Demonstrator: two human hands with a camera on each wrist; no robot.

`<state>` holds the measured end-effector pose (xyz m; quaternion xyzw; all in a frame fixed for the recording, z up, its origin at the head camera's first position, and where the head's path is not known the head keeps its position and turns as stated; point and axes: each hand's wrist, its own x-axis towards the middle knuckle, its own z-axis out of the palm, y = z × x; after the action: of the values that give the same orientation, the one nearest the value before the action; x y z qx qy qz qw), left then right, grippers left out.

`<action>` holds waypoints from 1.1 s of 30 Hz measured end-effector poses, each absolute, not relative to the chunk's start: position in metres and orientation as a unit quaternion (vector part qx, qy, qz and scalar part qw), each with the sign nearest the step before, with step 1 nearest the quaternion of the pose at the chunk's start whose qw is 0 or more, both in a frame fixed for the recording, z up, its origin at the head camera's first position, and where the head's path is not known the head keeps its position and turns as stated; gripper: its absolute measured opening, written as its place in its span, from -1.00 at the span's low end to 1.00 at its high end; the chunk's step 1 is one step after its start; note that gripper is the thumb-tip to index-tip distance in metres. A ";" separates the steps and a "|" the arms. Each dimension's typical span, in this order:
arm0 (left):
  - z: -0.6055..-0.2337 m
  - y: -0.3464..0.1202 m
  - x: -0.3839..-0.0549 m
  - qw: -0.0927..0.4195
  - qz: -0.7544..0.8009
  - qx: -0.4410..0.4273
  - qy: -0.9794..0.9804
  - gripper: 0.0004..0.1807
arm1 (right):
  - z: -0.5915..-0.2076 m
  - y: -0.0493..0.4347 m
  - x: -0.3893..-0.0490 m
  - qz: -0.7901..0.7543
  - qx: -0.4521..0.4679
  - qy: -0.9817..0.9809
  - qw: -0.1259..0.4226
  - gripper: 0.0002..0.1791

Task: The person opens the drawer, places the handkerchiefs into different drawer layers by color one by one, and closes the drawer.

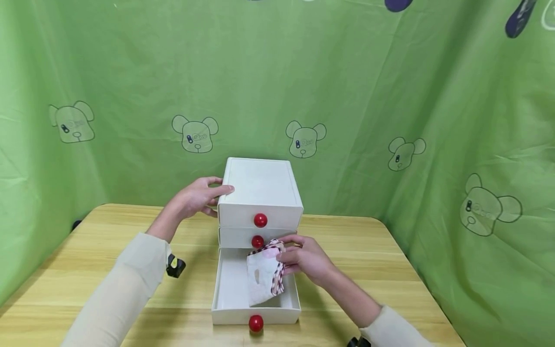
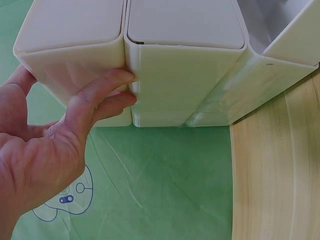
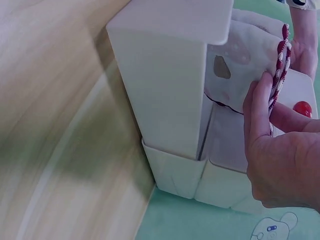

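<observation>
A white three-tier drawer cabinet point(image 1: 263, 182) stands on the table, its bottom drawer point(image 1: 227, 279) pulled out and the two upper ones closed. My left hand point(image 1: 200, 196) rests on the cabinet's upper left edge, thumb on the top and fingers against the side wall point(image 2: 172, 85). Between thumb and fingers, my right hand point(image 1: 309, 259) pinches a folded white cloth point(image 1: 262, 274) with red checked trim. The cloth hangs tilted inside the bottom drawer, partly over its floor. In the right wrist view the fingers point(image 3: 260, 107) grip the cloth's trimmed edge.
Red round knobs mark the top drawer point(image 1: 260, 220), the middle drawer point(image 1: 257, 241) and the bottom drawer point(image 1: 256, 323). The wooden table point(image 1: 355, 260) extends on both sides of the cabinet. A green curtain point(image 1: 251, 86) with bear faces hangs behind and at the sides.
</observation>
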<state>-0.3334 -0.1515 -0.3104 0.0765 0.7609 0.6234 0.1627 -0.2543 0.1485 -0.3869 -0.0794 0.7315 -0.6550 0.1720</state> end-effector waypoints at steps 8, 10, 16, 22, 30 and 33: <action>-0.310 -0.151 -0.334 0.166 0.620 0.076 0.763 -0.08 | -0.396 0.142 -0.255 -0.646 -0.075 0.740 0.170 -0.47; -0.310 -0.151 -0.334 0.165 0.619 0.075 0.764 -0.08 | -0.398 0.140 -0.255 -0.639 -0.075 0.746 0.170 -0.47; -0.312 -0.151 -0.335 0.163 0.619 0.072 0.765 -0.08 | -0.403 0.132 -0.256 -0.621 -0.076 0.762 0.169 -0.46; -0.314 -0.152 -0.336 0.162 0.621 0.074 0.763 -0.09 | -0.408 0.122 -0.258 -0.603 -0.075 0.780 0.150 -0.45; -0.314 -0.153 -0.337 0.163 0.626 0.074 0.759 -0.08 | -0.412 0.110 -0.261 -0.588 -0.077 0.795 0.126 -0.47; -0.314 -0.153 -0.336 0.162 0.625 0.075 0.760 -0.09 | -0.412 0.109 -0.261 -0.574 -0.076 0.806 0.120 -0.48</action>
<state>-0.3360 -0.1530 -0.3136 0.0750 0.7599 0.6251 0.1619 -0.2607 0.1095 -0.4118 -0.0760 0.8064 -0.5740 0.1205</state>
